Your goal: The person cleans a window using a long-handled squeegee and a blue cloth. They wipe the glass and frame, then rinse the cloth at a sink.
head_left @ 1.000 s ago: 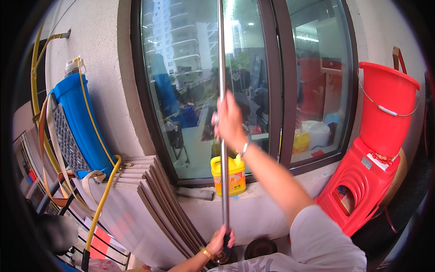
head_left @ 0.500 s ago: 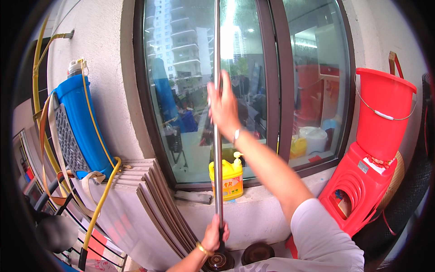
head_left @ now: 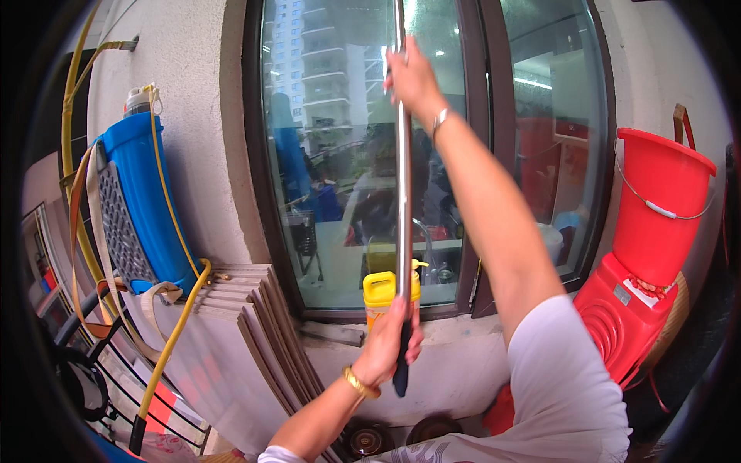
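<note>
A smooth, shiny metal pole (head_left: 404, 201) stands almost upright in the centre, in front of a window of flat, reflective glass (head_left: 332, 231) set in a dark brown frame (head_left: 496, 154); its upper end is out of view; its lower end is a matte black handle (head_left: 401, 374), tapering to a rounded tip.

The person's right hand (head_left: 417, 77), with a silver-coloured band (head_left: 440, 118) at the wrist, is high on the pole, its grip closed around the metal; the left hand (head_left: 386, 345), with a chunky gold-coloured bracelet (head_left: 360, 383), has its grip narrowed around the pole's lower part, just where the black handle begins.

Behind the left hand, partly hidden, a yellow plastic jug (head_left: 379, 290) with a looped handle stands on the rough ledge (head_left: 471, 330); to the right, a round red bucket (head_left: 662, 201) with a thin wire bail rests on a ridged red plastic stool (head_left: 606, 316); to the left, a tall blue plastic container (head_left: 150, 201) with a grey lattice panel (head_left: 123, 220) sits by stacked, thin-edged boards (head_left: 266, 339), beside a grainy white wall (head_left: 174, 62).
</note>
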Demonstrator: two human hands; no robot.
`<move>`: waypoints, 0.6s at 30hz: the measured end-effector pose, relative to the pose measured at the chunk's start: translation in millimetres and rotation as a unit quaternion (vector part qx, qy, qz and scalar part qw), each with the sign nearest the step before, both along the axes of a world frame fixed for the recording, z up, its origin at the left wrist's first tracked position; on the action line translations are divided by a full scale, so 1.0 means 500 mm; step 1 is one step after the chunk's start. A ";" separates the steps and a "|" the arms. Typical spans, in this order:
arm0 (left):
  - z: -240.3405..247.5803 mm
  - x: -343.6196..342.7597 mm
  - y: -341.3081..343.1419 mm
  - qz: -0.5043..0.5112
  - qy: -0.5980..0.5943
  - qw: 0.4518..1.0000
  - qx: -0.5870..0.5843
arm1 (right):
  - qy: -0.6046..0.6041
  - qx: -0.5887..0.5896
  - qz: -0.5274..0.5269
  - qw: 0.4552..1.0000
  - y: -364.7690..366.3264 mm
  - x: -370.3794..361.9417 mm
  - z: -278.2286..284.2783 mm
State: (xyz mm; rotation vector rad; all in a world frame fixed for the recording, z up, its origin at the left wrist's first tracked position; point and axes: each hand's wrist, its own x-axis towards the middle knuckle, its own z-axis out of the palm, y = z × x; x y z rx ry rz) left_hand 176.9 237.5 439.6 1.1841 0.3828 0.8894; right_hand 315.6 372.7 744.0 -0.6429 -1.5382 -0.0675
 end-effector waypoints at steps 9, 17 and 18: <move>-0.423 -0.147 -0.133 0.096 0.089 0.985 -0.112 | 0.043 -0.136 0.085 0.986 -0.124 -0.113 -0.476; 0.001 -0.068 -0.006 0.020 0.025 0.999 0.036 | -0.015 0.014 -0.017 1.000 -0.012 -0.051 -0.005; 0.048 -0.042 0.013 0.011 0.017 0.999 0.027 | -0.019 0.018 -0.035 0.999 -0.009 -0.033 0.048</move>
